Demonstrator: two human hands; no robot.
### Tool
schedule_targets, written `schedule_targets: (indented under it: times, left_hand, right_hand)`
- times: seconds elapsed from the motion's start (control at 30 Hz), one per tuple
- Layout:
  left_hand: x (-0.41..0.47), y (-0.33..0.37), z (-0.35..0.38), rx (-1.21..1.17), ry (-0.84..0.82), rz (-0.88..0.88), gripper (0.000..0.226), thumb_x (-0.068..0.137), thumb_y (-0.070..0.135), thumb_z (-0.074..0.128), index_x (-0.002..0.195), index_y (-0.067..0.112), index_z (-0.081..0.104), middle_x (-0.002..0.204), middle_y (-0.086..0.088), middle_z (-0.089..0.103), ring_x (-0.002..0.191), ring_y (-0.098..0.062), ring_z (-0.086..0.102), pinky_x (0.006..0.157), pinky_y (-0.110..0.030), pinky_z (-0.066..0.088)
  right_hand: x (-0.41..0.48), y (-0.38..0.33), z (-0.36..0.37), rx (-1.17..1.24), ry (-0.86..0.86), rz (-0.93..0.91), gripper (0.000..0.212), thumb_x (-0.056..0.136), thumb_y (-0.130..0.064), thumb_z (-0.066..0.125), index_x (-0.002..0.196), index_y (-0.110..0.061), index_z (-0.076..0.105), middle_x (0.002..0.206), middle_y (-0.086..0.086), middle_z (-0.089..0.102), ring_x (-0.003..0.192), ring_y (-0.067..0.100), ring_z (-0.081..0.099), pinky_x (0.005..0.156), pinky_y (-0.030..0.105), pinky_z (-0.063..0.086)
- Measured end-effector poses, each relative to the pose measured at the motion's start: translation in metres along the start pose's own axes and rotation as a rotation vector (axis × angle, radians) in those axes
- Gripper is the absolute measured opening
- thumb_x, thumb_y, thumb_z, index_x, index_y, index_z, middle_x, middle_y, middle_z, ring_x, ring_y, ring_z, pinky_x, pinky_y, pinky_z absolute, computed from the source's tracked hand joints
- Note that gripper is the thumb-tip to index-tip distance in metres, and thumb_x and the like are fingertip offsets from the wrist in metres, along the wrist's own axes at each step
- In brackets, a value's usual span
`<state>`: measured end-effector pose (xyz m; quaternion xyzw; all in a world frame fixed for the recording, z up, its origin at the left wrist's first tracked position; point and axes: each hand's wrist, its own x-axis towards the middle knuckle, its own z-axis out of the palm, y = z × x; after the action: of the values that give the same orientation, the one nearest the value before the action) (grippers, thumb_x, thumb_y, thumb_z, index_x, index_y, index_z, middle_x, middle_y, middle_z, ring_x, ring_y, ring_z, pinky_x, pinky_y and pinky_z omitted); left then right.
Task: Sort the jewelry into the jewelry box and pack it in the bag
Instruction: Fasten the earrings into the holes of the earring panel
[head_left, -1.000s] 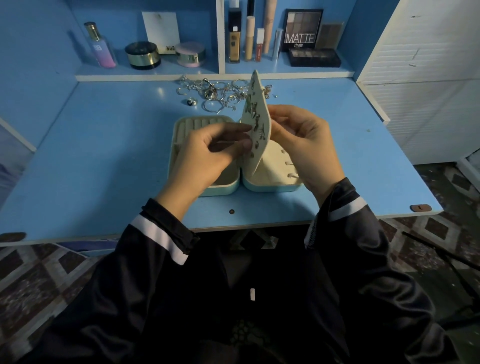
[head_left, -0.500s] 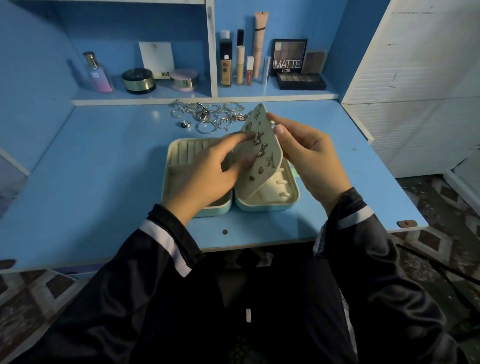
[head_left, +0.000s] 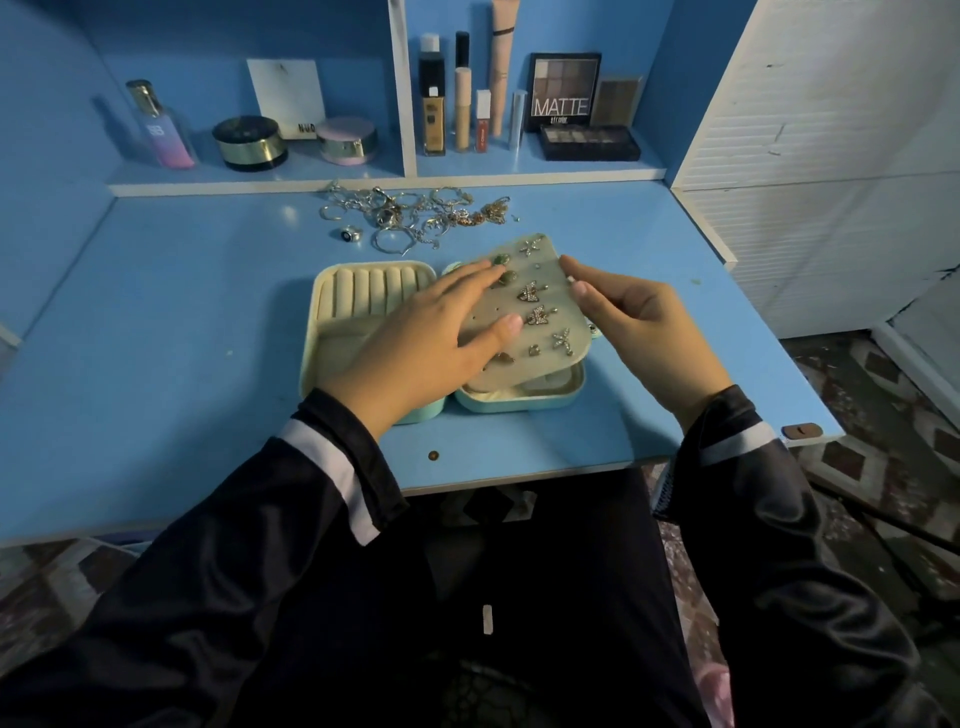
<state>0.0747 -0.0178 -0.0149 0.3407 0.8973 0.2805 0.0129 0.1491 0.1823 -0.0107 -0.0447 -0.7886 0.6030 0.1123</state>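
The open mint jewelry box (head_left: 311, 332) sits on the desk (head_left: 156, 312), its cream earring panel (head_left: 545, 338), studded with butterflies and starfish, tilted over the right half. The left hand (head_left: 415, 343) lies flat-fingered on the panel, and the right hand (head_left: 639, 322) pinches its edge. A tangle of loose jewelry (head_left: 410, 213) lies behind.

We see a mint-green plastic jewelry box (head_left: 374, 264) lying open on the blue worktop (head_left: 182, 312), with ring rolls in its left half. Over its right half sits a flat pale-green earring panel (head_left: 563, 306), tilted and studded with butterfly and starfish earrings. The left hand (head_left: 426, 343) rests flat on it, fingers (head_left: 467, 275) straight. The right hand (head_left: 644, 322) pinches its right edge. Behind the box lies a tangled heap of silver rings and chains (head_left: 410, 213).
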Motion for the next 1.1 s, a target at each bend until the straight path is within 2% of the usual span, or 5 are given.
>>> schedule_targets:
  times: [0.2,0.53,0.77,1.0,1.1]
  left_hand:
    - [0.003,0.000,0.005,0.111,-0.069,-0.010,0.065,0.096,0.057,0.042,0.153,0.028,0.031,0.160,0.014,0.024,0.146,-0.011,0.024,0.112,-0.019,0.012]
    - [0.011,0.002,-0.011,0.284,-0.267,0.039,0.067,0.099,0.056,0.034,0.157,0.026,0.018,0.164,0.011,0.006,0.150,-0.010,0.009,0.118,-0.024,0.002]
    - [0.058,-0.003,-0.044,0.136,-0.308,0.041,0.033,0.096,0.046,0.050,0.120,0.032,0.068,0.120,0.017,0.065,0.110,-0.005,0.058,0.099,-0.031,0.045]
    - [0.131,-0.032,-0.030,0.000,-0.106,0.034,0.018,0.095,0.028,0.062,0.108,0.022,0.072,0.100,0.011,0.066,0.085,-0.001,0.059,0.074,-0.003,0.041]
    - [0.155,-0.041,-0.018,-0.022,-0.072,0.049,0.019,0.093,0.026,0.064,0.110,0.020,0.072,0.105,0.005,0.068,0.090,-0.010,0.061,0.083,-0.020,0.048]
  right_hand:
    - [-0.002,0.025,0.002,-0.162,-0.004,0.019,0.034,0.100,-0.018,0.053,0.133,-0.010,0.058,0.133,-0.004,0.059,0.122,0.000,0.053,0.108,0.023,0.040]
    - [-0.001,0.028,0.003,-0.533,0.006,-0.167,0.034,0.098,-0.016,0.056,0.131,-0.009,0.060,0.138,0.003,0.055,0.127,0.000,0.046,0.103,0.001,0.028]
    - [0.034,0.021,-0.015,-0.507,0.021,-0.148,0.017,0.095,-0.015,0.060,0.104,-0.016,0.074,0.099,-0.004,0.072,0.090,0.008,0.064,0.083,0.014,0.049]
    - [0.111,0.038,-0.028,-0.476,0.169,-0.028,0.015,0.091,-0.018,0.064,0.101,-0.014,0.074,0.082,-0.004,0.068,0.072,0.007,0.058,0.067,0.004,0.040]
    - [0.141,0.049,-0.029,-0.476,0.211,-0.001,0.015,0.090,-0.017,0.065,0.101,-0.015,0.073,0.081,-0.003,0.065,0.073,0.009,0.055,0.066,0.006,0.040]
